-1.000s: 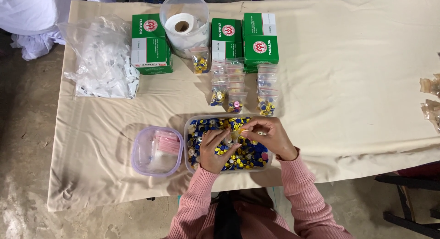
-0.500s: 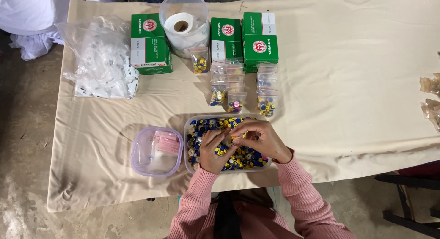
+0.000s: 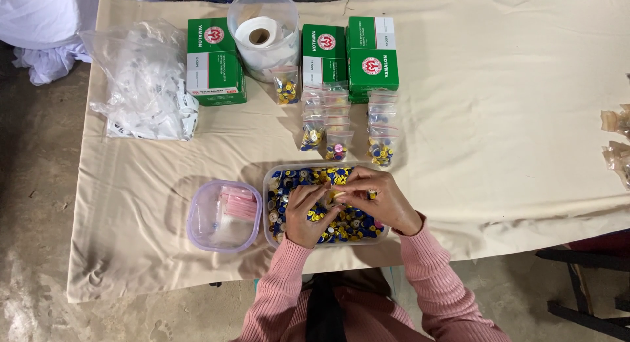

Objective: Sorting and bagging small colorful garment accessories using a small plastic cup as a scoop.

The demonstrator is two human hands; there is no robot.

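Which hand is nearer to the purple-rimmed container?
Left. The left hand is over the tray of buttons, on the side next to the purple-rimmed container; the right hand is farther right over the same tray.

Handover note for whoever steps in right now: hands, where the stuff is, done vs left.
Left hand: over the clear tray of blue and yellow caps, fingers curled, meeting the right hand above it.
Right hand: over the same tray; something small seems pinched between both hands, too small to identify.
Small filled bags: in rows behind the tray, in front of the green boxes.
Round lidded tub: left of the tray, pink strips inside.
Bag pile: far left.
Done: several small bags hold caps.
Left: the tray is still full of loose caps.
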